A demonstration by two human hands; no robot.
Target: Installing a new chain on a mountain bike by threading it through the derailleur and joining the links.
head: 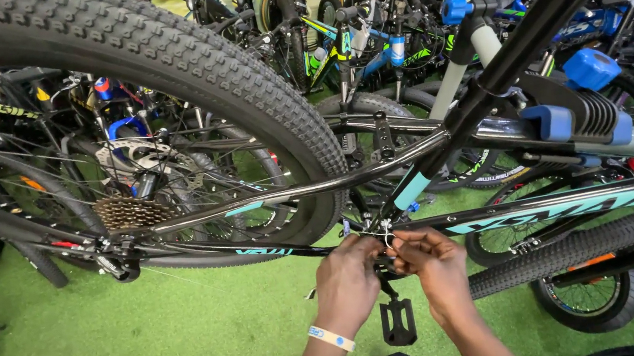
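Near centre: left hand (347, 282), white-and-blue band on wrist (330, 338), fingers curled, pinching thin white cable (384, 233). Right hand (436, 262) just beside, fingertips pinched on same cable, under black-and-teal bicycle frame (559, 210). Black flat pedal (398, 321) hangs below hands. Left, farther: knobby black rear tyre (185, 66), rusty sprocket cluster (128, 212). Right, far: blue-jawed repair-stand clamp (576, 116). Green artificial turf (152, 340) beneath.
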